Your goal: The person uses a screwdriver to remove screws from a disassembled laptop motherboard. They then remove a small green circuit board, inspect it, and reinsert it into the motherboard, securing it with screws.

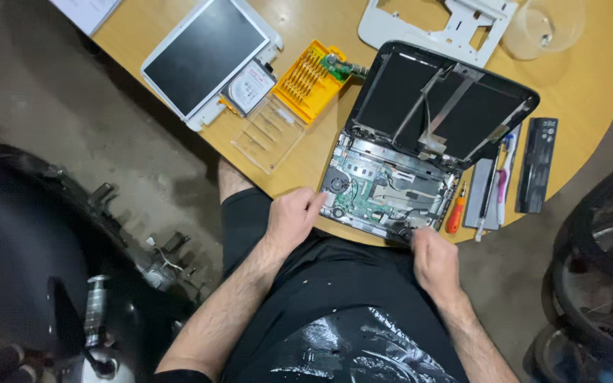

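Both hands, left hand [291,216] and right hand [433,261], loosely curled (empty), touch the opened laptop [391,186] beside an orange screwdriver [455,215].

Table [590,78]: smooth matt wood. On it, laptop [420,149]: glossy black plastic lid, bare metal brackets, green circuit board; screwdriver case [310,78]: orange plastic.

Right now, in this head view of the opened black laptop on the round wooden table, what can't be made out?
- Left hand: fingertips hidden against the opened black laptop's near-left edge; grip unclear.
- Right hand: fingers curl under at the near-right corner; anything held is hidden.
- Green circuit board: parts too small to tell.
- White plastic frame: cut off by the top edge.
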